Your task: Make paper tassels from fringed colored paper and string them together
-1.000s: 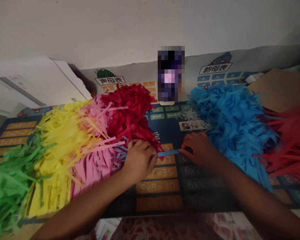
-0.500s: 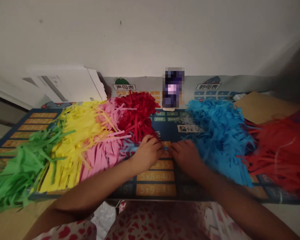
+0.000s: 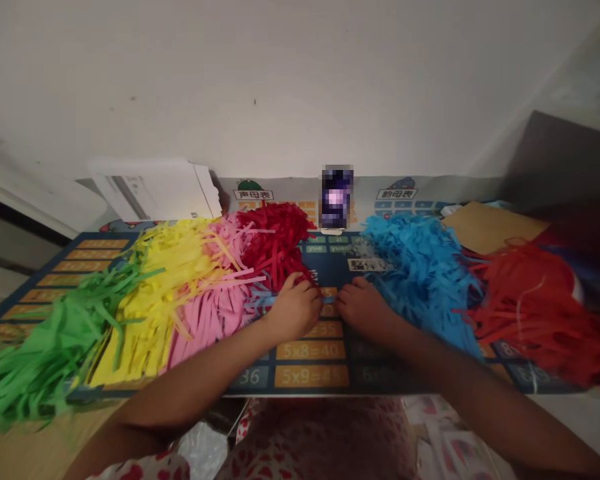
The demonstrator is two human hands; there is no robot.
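Note:
My left hand (image 3: 296, 308) and my right hand (image 3: 363, 307) are close together above the printed desk mat (image 3: 311, 377). Both have their fingers closed on a thin blue paper strip (image 3: 328, 300), which shows in the short gap between them. Beside my left hand lie a dark red fringed paper bundle (image 3: 275, 240) and a pink fringed bundle (image 3: 213, 317). A bright blue fringed bundle (image 3: 425, 273) spreads out to the right of my right hand. The fingertips are partly hidden.
Yellow (image 3: 155, 287) and green (image 3: 65, 333) paper fringes cover the left side, and red fringes (image 3: 535, 300) the right. A phone (image 3: 335, 198), its screen blurred, stands against the wall. White cardboard (image 3: 155, 187) leans at back left; a brown envelope (image 3: 490, 227) lies back right.
The camera view has shifted slightly, showing more of the right side. Both hands keep their grip on the blue strip, with almost no other movement.

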